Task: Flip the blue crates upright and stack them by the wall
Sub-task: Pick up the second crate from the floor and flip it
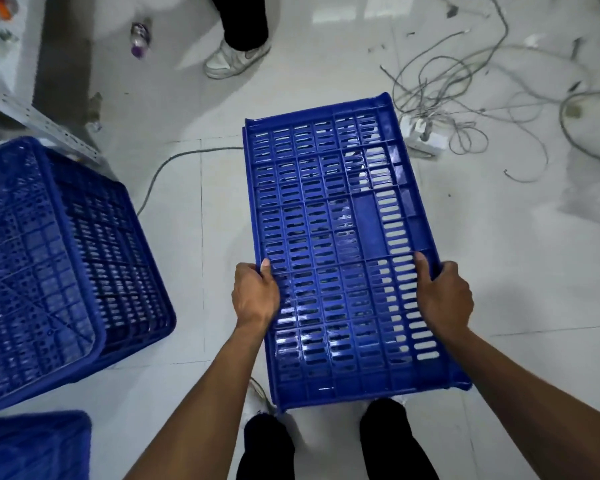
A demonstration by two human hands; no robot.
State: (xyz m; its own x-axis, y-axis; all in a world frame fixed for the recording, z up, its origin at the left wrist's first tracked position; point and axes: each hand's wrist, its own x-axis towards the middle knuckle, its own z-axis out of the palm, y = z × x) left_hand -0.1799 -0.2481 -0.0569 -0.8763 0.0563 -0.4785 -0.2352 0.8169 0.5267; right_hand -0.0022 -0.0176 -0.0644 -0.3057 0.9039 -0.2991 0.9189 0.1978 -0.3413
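**Hands.** The left hand (255,296) and right hand (444,296) are both clamped on the held crate (326,220), one on each long edge. The thumbs lie over the slatted face and the fingers wrap behind it, out of sight. The hands are well apart, with the crate's full width between them.

**Held crate.** It is off the floor (205,220), in front of the person and above their feet. A broad slatted face is turned towards the camera and a raised rim shows at the far end. I cannot tell whether that face is the base or a side wall. In my judgement this crate is mid-turn or mid-carry and not yet placed.

**Other crates.** At the left, an overturned crate (32,254) shows its ribbed underside. It lies tilted across a second crate (125,244) below it. A blurred blue shape (32,445) at the lower left is probably a further crate.

**Surroundings.**
- A metal shelf upright (49,126) stands behind the left crates.
- Loose cables (465,91) and a power strip (423,136) lie on the floor to the right.
- A bottle (141,36) and another person's shoe (236,58) are beyond.

**Progress.** No tidy upright stack is in view, and no wall is plainly shown. I judge the task to be at an early or middle stage. One crate is in hand, at least one looks to need flipping, and the stacking is not yet confirmed.
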